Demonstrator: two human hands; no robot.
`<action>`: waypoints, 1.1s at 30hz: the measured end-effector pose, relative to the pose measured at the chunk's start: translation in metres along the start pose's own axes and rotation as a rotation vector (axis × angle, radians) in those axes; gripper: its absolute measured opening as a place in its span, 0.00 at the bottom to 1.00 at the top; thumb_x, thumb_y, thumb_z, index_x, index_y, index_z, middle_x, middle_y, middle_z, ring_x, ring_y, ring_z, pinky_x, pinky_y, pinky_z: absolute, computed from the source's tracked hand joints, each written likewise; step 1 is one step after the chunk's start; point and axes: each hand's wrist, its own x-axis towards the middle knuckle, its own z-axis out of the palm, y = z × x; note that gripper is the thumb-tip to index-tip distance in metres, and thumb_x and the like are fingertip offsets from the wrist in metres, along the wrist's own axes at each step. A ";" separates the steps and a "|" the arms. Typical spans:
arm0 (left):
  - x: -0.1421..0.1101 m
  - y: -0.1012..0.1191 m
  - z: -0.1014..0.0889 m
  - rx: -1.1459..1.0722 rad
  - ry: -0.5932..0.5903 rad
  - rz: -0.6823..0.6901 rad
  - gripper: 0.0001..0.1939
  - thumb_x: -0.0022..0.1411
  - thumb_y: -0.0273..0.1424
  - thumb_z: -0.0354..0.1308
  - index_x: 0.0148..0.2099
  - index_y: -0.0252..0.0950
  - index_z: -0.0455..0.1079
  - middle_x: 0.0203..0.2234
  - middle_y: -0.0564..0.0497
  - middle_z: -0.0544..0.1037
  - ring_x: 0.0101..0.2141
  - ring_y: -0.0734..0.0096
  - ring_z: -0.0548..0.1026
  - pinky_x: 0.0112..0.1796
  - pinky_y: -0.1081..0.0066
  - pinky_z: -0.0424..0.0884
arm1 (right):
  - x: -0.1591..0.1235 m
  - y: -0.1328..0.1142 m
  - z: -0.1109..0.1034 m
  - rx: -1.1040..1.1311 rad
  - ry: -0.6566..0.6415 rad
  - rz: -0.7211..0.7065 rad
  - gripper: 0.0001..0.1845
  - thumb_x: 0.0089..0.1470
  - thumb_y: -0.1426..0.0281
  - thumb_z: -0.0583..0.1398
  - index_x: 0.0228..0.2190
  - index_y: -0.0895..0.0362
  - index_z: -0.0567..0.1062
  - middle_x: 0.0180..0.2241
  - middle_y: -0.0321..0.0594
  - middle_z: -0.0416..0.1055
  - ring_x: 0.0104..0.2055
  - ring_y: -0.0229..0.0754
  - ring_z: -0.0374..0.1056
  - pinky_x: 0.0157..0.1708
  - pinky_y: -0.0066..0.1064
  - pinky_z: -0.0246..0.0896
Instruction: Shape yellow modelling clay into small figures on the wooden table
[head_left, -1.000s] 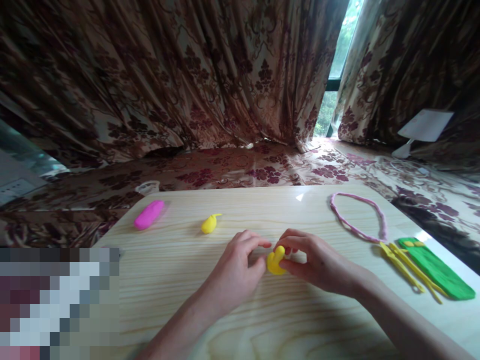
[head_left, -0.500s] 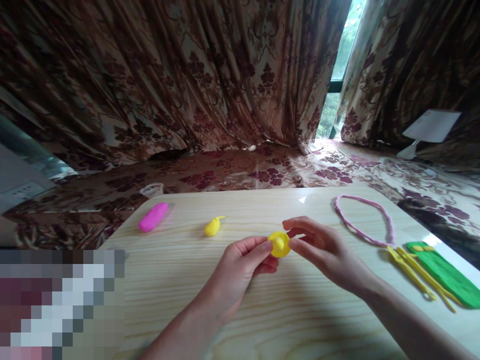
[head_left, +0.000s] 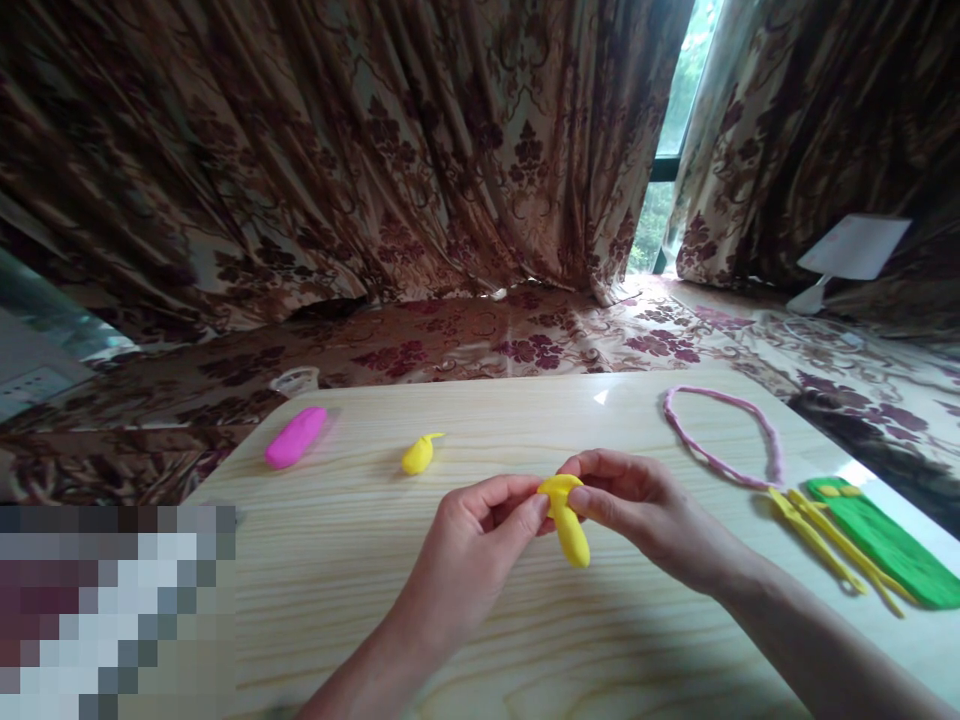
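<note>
A yellow mushroom-shaped piece of modelling clay (head_left: 573,535) is held above the table, its rounded stem pointing down toward me. My left hand (head_left: 484,535) pinches the left edge of its flat cap between thumb and fingers. On the cap's other side, my right hand (head_left: 637,505) grips the rim, thumb in front and fingers behind. Beyond my left hand lies a yellow clay lump (head_left: 418,456) with a thin pointed tail. The fingertips behind the cap are partly hidden.
On the wooden table (head_left: 360,560) lie a pink clay roll (head_left: 297,437) at left and a pinkish twisted clay loop (head_left: 724,400) at right. Yellow plastic tools (head_left: 825,545) rest beside a green clay slab (head_left: 889,545). A clear lid-like item (head_left: 295,381) sits by the far left edge.
The yellow clay piece has turned from showing its round face to showing its stem pointing down. My right hand has closed onto the cap's right edge.
</note>
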 end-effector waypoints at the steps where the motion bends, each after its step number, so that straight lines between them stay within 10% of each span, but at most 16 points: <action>1: 0.000 0.000 0.000 0.006 -0.007 -0.002 0.11 0.59 0.30 0.58 0.43 0.38 0.76 0.33 0.52 0.81 0.34 0.71 0.77 0.39 0.74 0.72 | 0.000 0.000 0.000 0.012 -0.004 0.001 0.10 0.53 0.66 0.60 0.36 0.60 0.73 0.32 0.39 0.74 0.36 0.39 0.70 0.40 0.32 0.64; 27: -0.002 0.001 -0.001 0.075 -0.053 0.006 0.10 0.59 0.33 0.57 0.40 0.34 0.76 0.29 0.51 0.78 0.34 0.69 0.74 0.38 0.72 0.69 | -0.001 0.002 -0.001 -0.147 0.050 -0.002 0.12 0.56 0.64 0.57 0.33 0.59 0.75 0.28 0.36 0.71 0.30 0.35 0.65 0.30 0.26 0.61; 33: 0.002 -0.001 -0.002 -0.112 0.006 -0.144 0.13 0.59 0.37 0.56 0.35 0.31 0.75 0.24 0.51 0.75 0.28 0.72 0.71 0.34 0.71 0.69 | -0.003 0.001 -0.006 -0.324 0.137 -0.221 0.15 0.53 0.65 0.60 0.44 0.55 0.72 0.42 0.42 0.68 0.44 0.43 0.65 0.43 0.34 0.63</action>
